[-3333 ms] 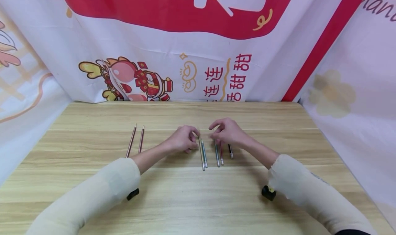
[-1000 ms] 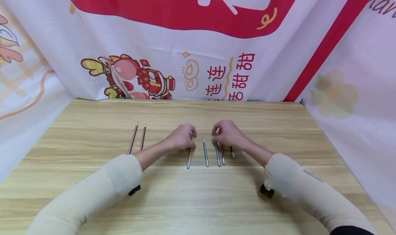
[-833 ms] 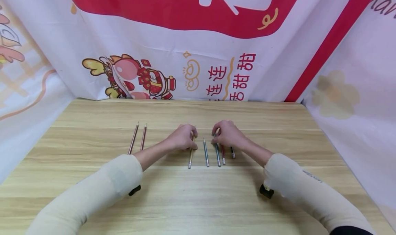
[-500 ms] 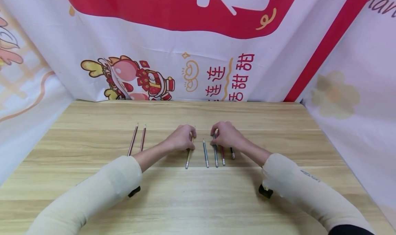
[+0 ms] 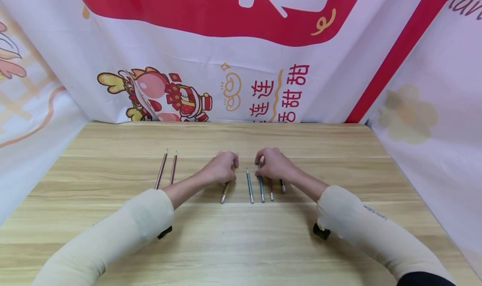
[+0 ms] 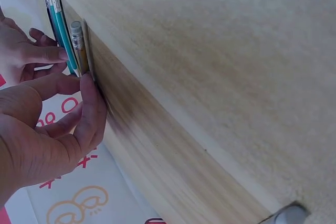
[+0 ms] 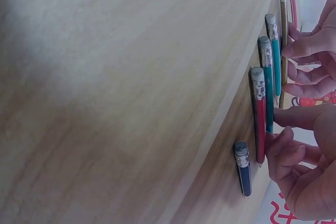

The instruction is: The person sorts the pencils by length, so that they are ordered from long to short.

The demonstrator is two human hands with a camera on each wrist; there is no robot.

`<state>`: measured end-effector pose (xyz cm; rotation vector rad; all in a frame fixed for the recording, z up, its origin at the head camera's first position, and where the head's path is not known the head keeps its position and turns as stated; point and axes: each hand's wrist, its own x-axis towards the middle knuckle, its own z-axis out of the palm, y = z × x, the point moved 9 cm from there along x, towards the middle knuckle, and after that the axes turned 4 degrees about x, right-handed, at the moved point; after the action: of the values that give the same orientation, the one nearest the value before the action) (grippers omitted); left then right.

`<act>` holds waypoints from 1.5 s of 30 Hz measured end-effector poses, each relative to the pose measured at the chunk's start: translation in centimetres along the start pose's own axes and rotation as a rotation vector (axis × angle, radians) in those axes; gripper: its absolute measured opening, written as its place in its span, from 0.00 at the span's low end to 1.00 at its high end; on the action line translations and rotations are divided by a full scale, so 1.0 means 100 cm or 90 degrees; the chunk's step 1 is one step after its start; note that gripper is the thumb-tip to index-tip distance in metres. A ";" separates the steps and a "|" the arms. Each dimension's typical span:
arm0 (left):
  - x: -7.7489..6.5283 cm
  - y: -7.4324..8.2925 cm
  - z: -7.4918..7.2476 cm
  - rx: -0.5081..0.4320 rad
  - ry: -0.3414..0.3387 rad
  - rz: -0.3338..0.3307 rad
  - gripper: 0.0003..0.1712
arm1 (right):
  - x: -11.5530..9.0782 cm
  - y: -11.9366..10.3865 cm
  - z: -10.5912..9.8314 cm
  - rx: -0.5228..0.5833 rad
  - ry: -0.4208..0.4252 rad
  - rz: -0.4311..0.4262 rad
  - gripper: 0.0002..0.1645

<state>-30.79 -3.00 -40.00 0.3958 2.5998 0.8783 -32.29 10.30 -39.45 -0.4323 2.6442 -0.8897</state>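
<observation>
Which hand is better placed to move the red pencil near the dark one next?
Likely the right hand: it pinches the teal pencil beside the red pencil. The left hand holds the yellow pencil, beyond a second teal pencil.

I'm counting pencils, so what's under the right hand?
In the head view, a red pencil and a dark pencil poke out; the right hand covers their far ends. Its fingers pinch a teal pencil.
</observation>
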 end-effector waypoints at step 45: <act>-0.018 -0.037 -0.025 -0.224 0.006 -0.017 0.23 | 0.002 -0.008 -0.002 0.063 0.028 -0.026 0.19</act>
<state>-30.72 -7.83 -40.06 0.2564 2.3858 1.3002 -32.40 9.72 -38.81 -0.4476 2.6250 -1.0492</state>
